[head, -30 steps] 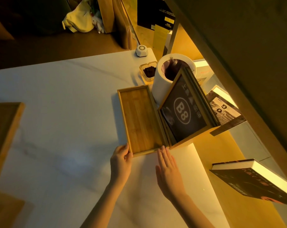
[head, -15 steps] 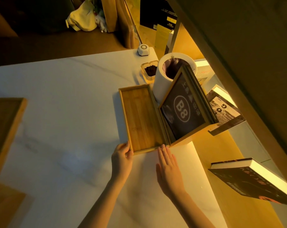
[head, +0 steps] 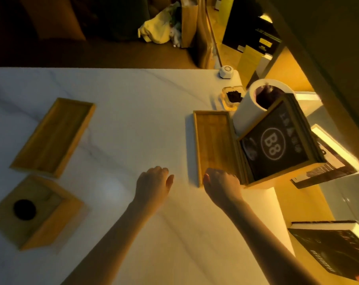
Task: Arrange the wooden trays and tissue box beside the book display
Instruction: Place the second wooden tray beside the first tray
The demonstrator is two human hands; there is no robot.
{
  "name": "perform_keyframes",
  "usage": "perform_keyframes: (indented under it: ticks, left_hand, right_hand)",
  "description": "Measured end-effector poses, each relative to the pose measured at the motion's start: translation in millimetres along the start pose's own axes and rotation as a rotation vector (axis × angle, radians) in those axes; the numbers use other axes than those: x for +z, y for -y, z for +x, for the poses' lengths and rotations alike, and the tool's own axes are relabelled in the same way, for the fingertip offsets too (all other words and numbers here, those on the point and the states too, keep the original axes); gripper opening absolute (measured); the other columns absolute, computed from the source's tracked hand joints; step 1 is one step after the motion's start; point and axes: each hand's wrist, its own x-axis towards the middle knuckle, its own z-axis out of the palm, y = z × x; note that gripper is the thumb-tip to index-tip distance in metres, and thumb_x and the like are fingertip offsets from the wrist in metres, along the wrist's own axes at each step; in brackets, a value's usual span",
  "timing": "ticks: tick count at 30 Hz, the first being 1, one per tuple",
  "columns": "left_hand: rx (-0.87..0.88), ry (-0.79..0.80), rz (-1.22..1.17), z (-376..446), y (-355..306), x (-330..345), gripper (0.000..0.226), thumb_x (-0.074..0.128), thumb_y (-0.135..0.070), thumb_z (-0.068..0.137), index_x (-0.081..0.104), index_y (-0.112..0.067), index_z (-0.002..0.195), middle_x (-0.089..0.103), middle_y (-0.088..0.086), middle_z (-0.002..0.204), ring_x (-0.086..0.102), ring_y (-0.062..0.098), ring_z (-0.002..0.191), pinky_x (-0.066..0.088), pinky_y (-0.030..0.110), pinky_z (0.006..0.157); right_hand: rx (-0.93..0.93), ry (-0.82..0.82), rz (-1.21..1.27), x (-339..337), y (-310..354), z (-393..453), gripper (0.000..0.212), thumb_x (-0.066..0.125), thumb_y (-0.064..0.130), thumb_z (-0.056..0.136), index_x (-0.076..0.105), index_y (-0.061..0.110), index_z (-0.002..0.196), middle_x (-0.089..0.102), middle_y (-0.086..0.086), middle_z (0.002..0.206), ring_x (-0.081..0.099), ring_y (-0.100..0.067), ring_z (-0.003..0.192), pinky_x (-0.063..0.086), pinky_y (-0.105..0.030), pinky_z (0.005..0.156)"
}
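One tray placed — second tray (head: 52, 137) waits, left of frame
Stiff, light wood; lift by its long rims. Left hand (head: 153, 183) open, empty; right hand (head: 221, 183) loosely curled, holding nothing.

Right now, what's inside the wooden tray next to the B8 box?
The wooden tray looks empty: only bare wood shows inside. The right hand covers its near corner, and the B8 box overhangs its right edge, so those bits are hidden.

White table (head: 133, 95): trays (head: 53, 136), tissue box (head: 36, 210).
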Motion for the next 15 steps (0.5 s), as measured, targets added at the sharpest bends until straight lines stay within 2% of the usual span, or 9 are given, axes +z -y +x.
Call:
perform_keyframes:
  ticks: [2, 6, 9, 11, 15]
  left_hand:
    - [0.025, -0.028, 0.026, -3.8, 25.9, -20.5, 0.036, 0.044, -0.036, 0.089, 0.062, -0.005, 0.094, 0.07, 0.013, 0.083, 0.065, 0.026, 0.072, 0.053, 0.032, 0.067]
    - [0.049, -0.075, 0.094, -10.9, 84.7, -62.3, 0.025, 0.052, -0.027, 0.086, 0.062, -0.004, 0.084, 0.067, 0.015, 0.074, 0.063, 0.031, 0.068, 0.055, 0.04, 0.061]
    - [0.027, -0.097, 0.17, -15.3, 134.6, -88.2, 0.019, 0.055, -0.023, 0.082, 0.061, -0.004, 0.08, 0.066, 0.015, 0.071, 0.062, 0.032, 0.067, 0.052, 0.038, 0.054]
    - [0.013, -0.104, 0.183, -18.2, 168.9, -101.3, 0.017, 0.059, -0.02, 0.081, 0.061, -0.003, 0.084, 0.066, 0.017, 0.074, 0.063, 0.034, 0.069, 0.052, 0.038, 0.054]
    - [-0.058, -0.122, 0.17, -22.9, 231.4, -120.6, 0.03, 0.056, -0.022, 0.084, 0.055, -0.002, 0.106, 0.066, 0.02, 0.097, 0.063, 0.036, 0.084, 0.052, 0.039, 0.066]
  right_hand:
    - [-0.051, 0.031, -0.038, -6.4, 28.8, 10.6, 0.024, 0.04, 0.024, 0.096, 0.057, 0.008, 0.101, 0.065, -0.007, 0.092, 0.065, -0.022, 0.081, 0.055, -0.033, 0.071]
    - [-0.103, 0.011, 0.043, -9.9, 95.2, 28.5, 0.025, 0.042, 0.024, 0.095, 0.058, 0.006, 0.101, 0.066, -0.008, 0.091, 0.064, -0.017, 0.078, 0.057, -0.03, 0.072]
    - [-0.115, -0.061, 0.161, -2.8, 148.2, 35.8, 0.025, 0.04, 0.023, 0.095, 0.058, 0.006, 0.102, 0.066, -0.009, 0.094, 0.062, -0.018, 0.08, 0.052, -0.028, 0.073]
    - [-0.111, -0.091, 0.251, 3.1, 182.7, 39.7, 0.026, 0.038, 0.023, 0.096, 0.056, 0.007, 0.106, 0.064, -0.009, 0.101, 0.059, -0.02, 0.088, 0.049, -0.029, 0.076]
    - [-0.115, -0.065, 0.305, 17.6, 245.9, 49.5, 0.031, 0.034, 0.022, 0.097, 0.048, 0.007, 0.12, 0.057, -0.01, 0.122, 0.05, -0.025, 0.113, 0.045, -0.036, 0.091]
